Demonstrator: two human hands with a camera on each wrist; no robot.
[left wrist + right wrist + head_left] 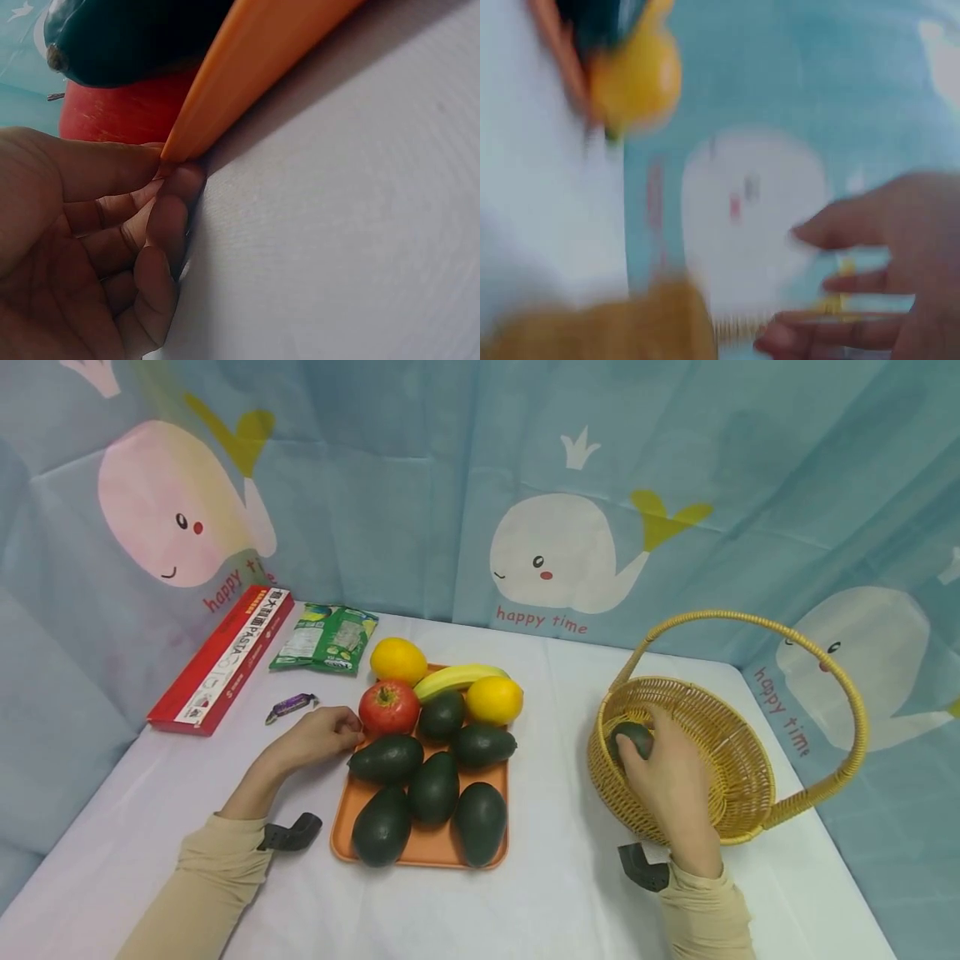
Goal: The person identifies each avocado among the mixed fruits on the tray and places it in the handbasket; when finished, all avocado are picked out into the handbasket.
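Observation:
At the left edge of the orange tray [432,850], my left hand [318,735] pinches the rim between thumb and fingertips, as the left wrist view shows. Several avocados [480,822] lie in the tray, with a round red fruit [389,708], two lemons [495,700] and a banana [461,678] behind them. On the right, my right hand [675,777] reaches into a wicker basket [611,793], over an avocado [633,737]. The blurred right wrist view shows the right hand's fingers [847,281] spread, nothing visible between them.
A red pasta box [221,660], a green snack bag [326,639] and a small purple wrapped candy [291,707] lie at the back left. The basket's tall handle [855,702] arches over its right side. A blue whale-print curtain [420,485] hangs behind the white-covered table.

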